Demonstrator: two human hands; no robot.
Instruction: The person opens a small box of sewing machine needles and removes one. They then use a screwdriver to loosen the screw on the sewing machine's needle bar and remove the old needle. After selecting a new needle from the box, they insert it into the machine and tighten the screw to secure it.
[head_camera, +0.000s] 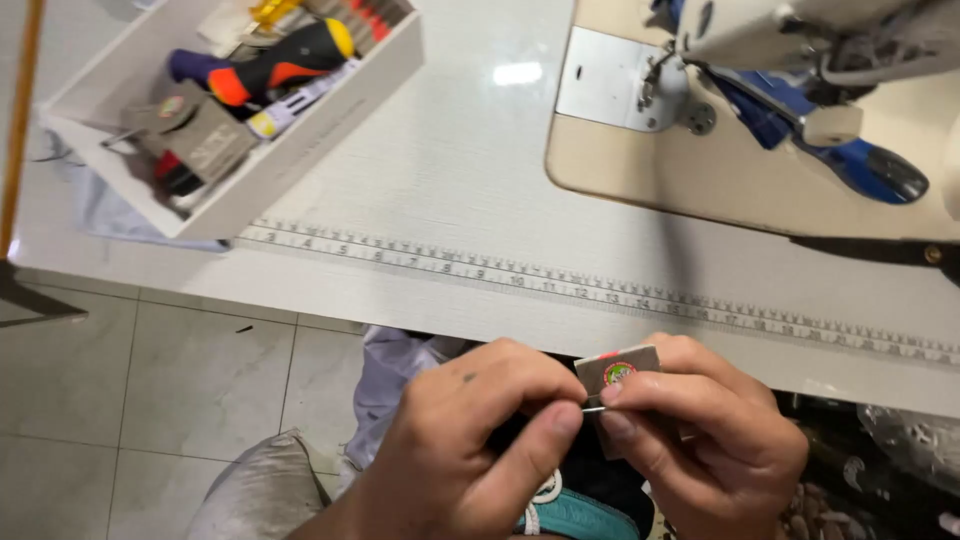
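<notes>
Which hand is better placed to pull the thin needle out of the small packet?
The left hand, probably. Its thumb and forefinger already pinch the needle at its free end, while the right hand grips the small packet and can steady it.

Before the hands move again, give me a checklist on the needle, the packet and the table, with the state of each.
1. Needle pinched between both hands' fingertips: ok.
2. Small packet held in the right hand: ok.
3. Left hand thumb and forefinger closed on the needle's end: ok.
4. Needle point direction: cannot tell, too small.
5. Sewing machine on the table, apart from the hands: ok.
6. White tray of tools within the table edge: not ok, one corner overhangs.
</notes>
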